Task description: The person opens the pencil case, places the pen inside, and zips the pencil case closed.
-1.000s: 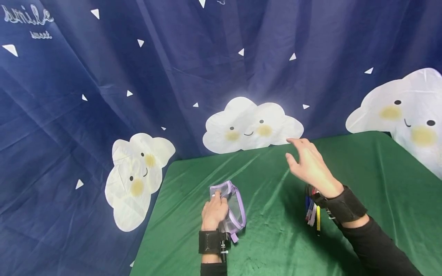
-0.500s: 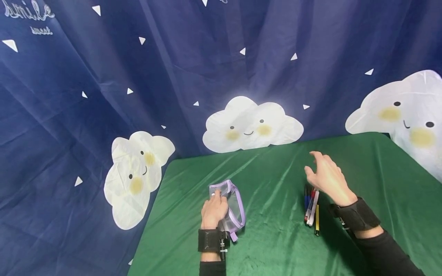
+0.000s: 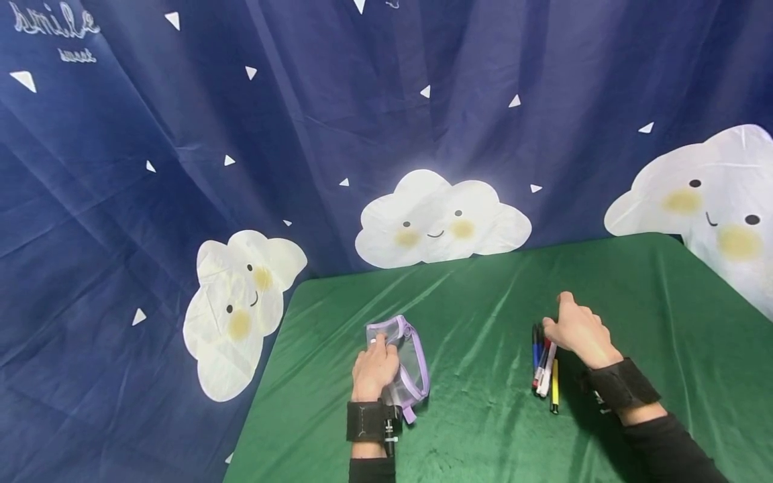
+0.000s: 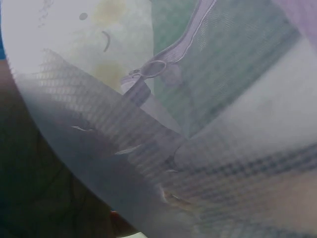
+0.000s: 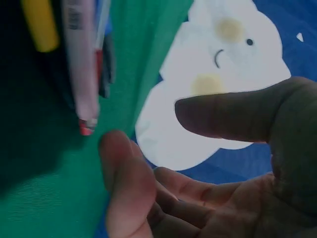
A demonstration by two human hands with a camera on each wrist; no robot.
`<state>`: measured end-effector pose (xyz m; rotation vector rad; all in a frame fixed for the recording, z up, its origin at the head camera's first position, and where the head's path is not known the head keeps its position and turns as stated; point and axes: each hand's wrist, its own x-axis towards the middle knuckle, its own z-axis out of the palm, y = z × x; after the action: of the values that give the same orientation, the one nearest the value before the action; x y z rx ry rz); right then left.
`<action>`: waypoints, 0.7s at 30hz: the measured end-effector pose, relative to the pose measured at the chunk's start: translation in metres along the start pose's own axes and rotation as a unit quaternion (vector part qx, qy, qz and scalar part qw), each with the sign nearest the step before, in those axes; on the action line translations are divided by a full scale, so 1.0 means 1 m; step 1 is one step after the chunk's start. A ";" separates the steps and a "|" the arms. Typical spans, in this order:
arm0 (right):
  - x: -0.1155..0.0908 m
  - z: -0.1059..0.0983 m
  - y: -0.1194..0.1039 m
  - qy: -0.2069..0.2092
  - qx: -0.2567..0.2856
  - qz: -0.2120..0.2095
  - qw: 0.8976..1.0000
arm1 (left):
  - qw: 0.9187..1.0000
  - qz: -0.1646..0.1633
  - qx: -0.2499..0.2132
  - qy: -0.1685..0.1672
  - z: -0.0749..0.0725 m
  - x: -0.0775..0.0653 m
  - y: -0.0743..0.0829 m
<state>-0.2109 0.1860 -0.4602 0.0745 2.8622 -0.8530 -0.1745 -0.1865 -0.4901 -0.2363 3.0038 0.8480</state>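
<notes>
On the left of the table, my left hand [image 3: 376,370] grips a see-through mesh pencil case [image 3: 410,355] with purple trim. In the left wrist view its mesh fills most of the picture, with a ring zipper pull [image 4: 153,68] showing; the fingers are mostly hidden. My right hand [image 3: 581,337] hovers at the far end of several pens [image 3: 545,372], thumb and forefinger apart and holding nothing. Among them, a pale pink pen [image 5: 80,59] with a red tip lies beside a yellow pen [image 5: 42,25]; blue and red ones lie close by.
A green cloth [image 3: 471,416] with wrinkles covers the table. Behind it hangs a dark blue curtain [image 3: 338,100] printed with smiling white clouds and small white triangles. Dark wrist straps with cameras sit on both forearms.
My right hand has moved right and then lower, uncovering the pens and coming close to their far ends. The left hand and pencil case have stayed in place.
</notes>
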 end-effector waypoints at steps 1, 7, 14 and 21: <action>0.001 0.002 0.002 -0.010 -0.003 0.006 1.000 | 1.000 0.000 0.001 0.000 0.000 0.000 0.000; 0.006 0.011 0.009 -0.027 -0.014 0.032 0.999 | 1.000 -0.001 0.001 -0.001 0.000 0.000 0.001; 0.007 0.016 0.014 -0.033 -0.014 0.037 0.999 | 1.000 -0.004 -0.007 -0.004 0.002 0.000 0.000; 0.008 0.015 0.016 -0.031 -0.013 0.016 0.999 | 1.000 -0.006 -0.010 -0.007 0.001 -0.001 0.002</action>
<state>-0.2154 0.1914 -0.4828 0.0896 2.8069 -0.7966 -0.1736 -0.1843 -0.4895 -0.2470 2.9796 0.8754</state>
